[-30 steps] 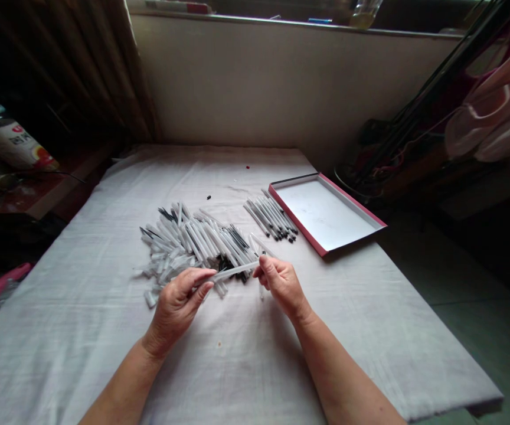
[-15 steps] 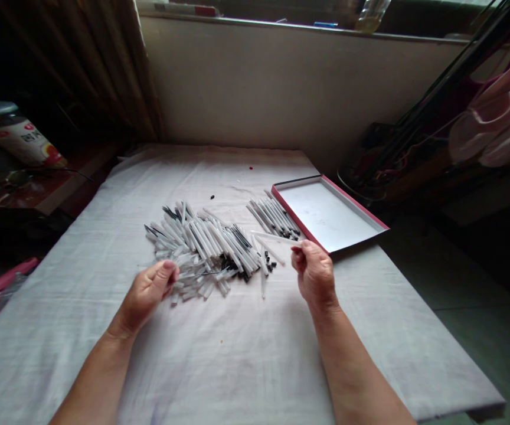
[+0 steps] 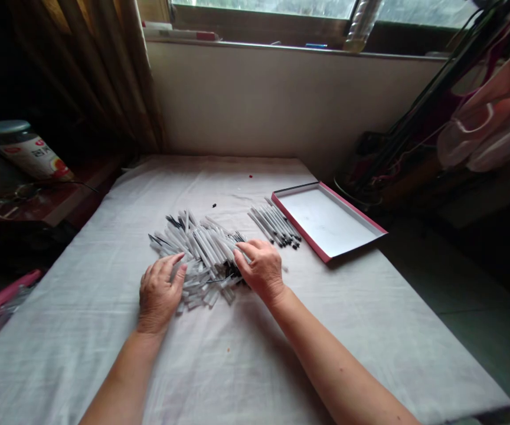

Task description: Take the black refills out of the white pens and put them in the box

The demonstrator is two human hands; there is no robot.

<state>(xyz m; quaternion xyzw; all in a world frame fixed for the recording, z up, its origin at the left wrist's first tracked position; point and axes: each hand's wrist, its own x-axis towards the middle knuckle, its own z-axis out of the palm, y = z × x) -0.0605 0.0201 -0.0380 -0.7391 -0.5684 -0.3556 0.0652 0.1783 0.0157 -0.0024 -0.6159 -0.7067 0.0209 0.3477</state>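
While both hands sit on the pile of pen parts [image 3: 202,251], the containers stand away from them. A shallow red-rimmed tray [image 3: 330,218] lies beyond and to the right of the right hand [image 3: 259,268], well apart from it, its white floor showing only faint smudges. A row of pens [image 3: 275,224] lies on the cloth just outside the tray's near-left rim, between tray and right hand, dark tips pointing toward the person. A lidded jar [image 3: 22,150] stands far out to the left of the left hand [image 3: 160,292], on a separate dark surface; its contents cannot be made out.

Left hand: palm down, wrist low on the white cloth [image 3: 237,366], fingers stretched out and slightly spread. Its fingertips touch the near-left edge of the pile, and nothing is gripped.

Right hand: palm down, forearm angled in from lower right, fingers bent over the right end of the pile. Whether they have closed on a part cannot be told. The pile lies directly under and between the two hands.
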